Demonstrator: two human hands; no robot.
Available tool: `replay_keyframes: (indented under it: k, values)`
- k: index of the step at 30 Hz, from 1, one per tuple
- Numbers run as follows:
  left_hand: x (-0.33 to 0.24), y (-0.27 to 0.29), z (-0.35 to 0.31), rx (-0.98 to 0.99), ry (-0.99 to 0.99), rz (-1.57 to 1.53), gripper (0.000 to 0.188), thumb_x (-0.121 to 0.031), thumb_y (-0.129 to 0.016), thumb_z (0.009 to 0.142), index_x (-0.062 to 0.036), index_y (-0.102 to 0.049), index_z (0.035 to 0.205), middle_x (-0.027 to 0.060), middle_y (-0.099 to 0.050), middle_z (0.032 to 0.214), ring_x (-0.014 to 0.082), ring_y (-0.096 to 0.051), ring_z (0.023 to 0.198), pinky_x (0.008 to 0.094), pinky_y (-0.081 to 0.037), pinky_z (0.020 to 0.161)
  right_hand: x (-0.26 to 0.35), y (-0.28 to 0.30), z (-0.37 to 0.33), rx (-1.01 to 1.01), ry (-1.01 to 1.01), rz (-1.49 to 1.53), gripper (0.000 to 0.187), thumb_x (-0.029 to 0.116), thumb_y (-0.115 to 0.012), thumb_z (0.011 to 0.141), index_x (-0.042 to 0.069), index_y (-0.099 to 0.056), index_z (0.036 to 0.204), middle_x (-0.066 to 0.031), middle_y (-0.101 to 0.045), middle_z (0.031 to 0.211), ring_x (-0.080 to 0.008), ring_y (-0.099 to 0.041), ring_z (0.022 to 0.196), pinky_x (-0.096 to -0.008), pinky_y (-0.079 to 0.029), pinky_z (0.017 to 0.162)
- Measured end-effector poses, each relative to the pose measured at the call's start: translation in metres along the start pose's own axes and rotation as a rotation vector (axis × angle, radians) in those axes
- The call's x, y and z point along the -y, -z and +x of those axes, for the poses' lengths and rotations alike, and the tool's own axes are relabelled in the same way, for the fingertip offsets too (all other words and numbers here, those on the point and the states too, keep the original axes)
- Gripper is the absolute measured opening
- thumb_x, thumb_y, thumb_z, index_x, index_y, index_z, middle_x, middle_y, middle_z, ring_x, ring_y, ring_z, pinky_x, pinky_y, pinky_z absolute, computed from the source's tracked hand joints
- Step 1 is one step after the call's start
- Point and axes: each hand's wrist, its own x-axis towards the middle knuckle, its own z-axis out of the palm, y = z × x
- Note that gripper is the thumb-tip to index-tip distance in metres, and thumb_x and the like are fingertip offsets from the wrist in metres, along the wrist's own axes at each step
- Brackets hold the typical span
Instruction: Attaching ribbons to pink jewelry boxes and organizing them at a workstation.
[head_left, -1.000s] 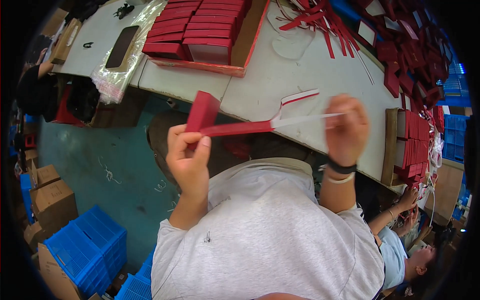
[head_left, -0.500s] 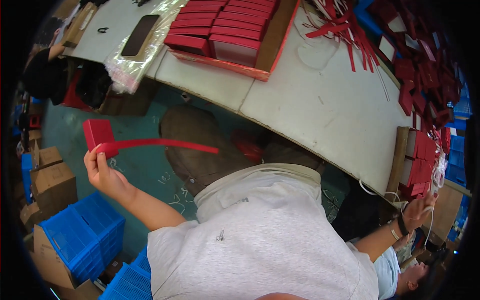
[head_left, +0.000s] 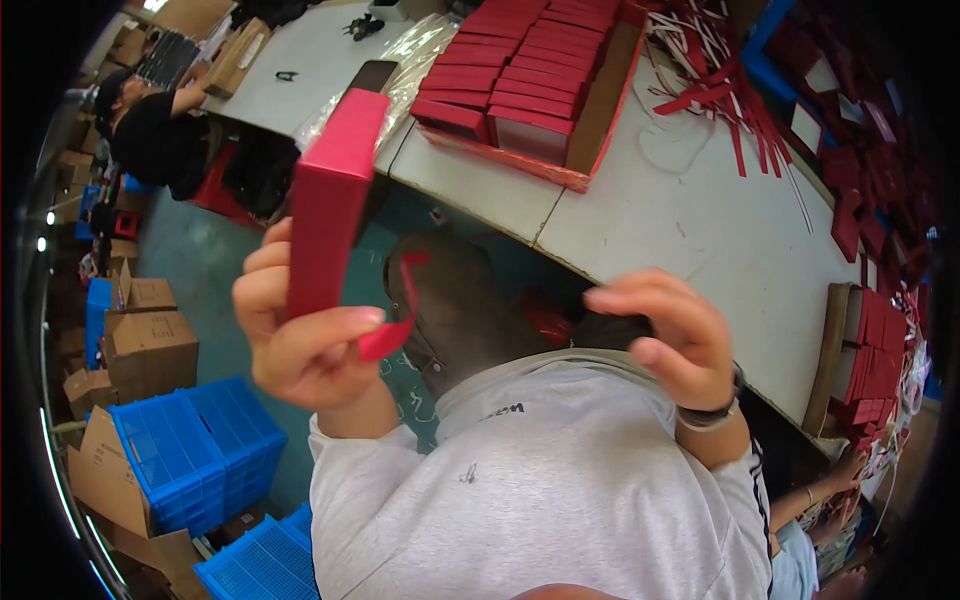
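Observation:
In front of my body, my left hand grips a small red box, held upright with its thumb across the lower end. A red ribbon hangs by the thumb and curls upward at its loose end. Across from it, my right hand is raised with fingers bent and apart from the thumb; nothing shows between them. A dark band circles that wrist. The two hands are apart, and the right one does not touch the box.
Rows of red boxes fill a red-edged carton on the white table. Red and white strips lie beyond it, with piled red boxes at the right. Blue crates stand at left. Other people work at both sides.
My left hand has brought the red box inward and closer, turning it upright. My right hand has left the stacked boxes at the far right and come in toward the middle.

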Motion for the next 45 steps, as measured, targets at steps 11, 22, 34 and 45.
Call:
replay_keyframes:
  k: [11,22,34,45]
  values:
    - [-0.026,-0.072,-0.06,-0.295,0.755,-0.718,0.023,-0.013,-0.06,0.086,-0.0036,-0.059,0.107,0.0085,-0.054,0.104,0.0189,-0.056,0.093,0.0344,-0.046,0.084,-0.017,-0.021,0.018,0.104,-0.301,0.481,0.013,0.013,-0.062,0.087,0.0,-0.06,0.088,-0.0062,-0.061,0.078,-0.0113,-0.057,0.071,-0.0242,-0.045,0.065]
    - [-0.011,-0.095,-0.107,-0.375,1.395,-1.606,0.037,0.0,-0.052,0.087,-0.0039,-0.048,0.124,0.0087,-0.054,0.121,0.0187,-0.051,0.113,0.0351,-0.038,0.099,-0.027,-0.018,-0.007,-0.046,-0.564,0.581,0.019,0.015,-0.061,0.089,0.001,-0.057,0.077,-0.0039,-0.056,0.067,-0.009,-0.048,0.057,-0.0241,-0.039,0.053]
    - [-0.034,-0.102,-0.109,-0.045,1.043,-0.905,0.032,-0.011,-0.046,0.095,0.0005,-0.045,0.125,0.0107,-0.055,0.12,0.0195,-0.053,0.111,0.0336,-0.04,0.096,-0.025,-0.023,-0.001,-0.065,-0.274,-0.277,0.018,0.018,-0.065,0.084,0.003,-0.06,0.074,-0.0084,-0.057,0.063,-0.0226,-0.053,0.055,-0.0317,-0.042,0.052]
    - [-0.034,-0.099,-0.112,-0.1,1.087,-0.933,0.035,-0.02,-0.036,0.1,0.0017,-0.042,0.126,0.0125,-0.056,0.117,0.021,-0.056,0.105,0.0338,-0.042,0.092,-0.032,-0.025,-0.002,-0.073,-0.213,-0.362,0.016,0.011,-0.067,0.08,0.003,-0.059,0.07,-0.0066,-0.055,0.06,-0.0188,-0.05,0.051,-0.0288,-0.039,0.048]
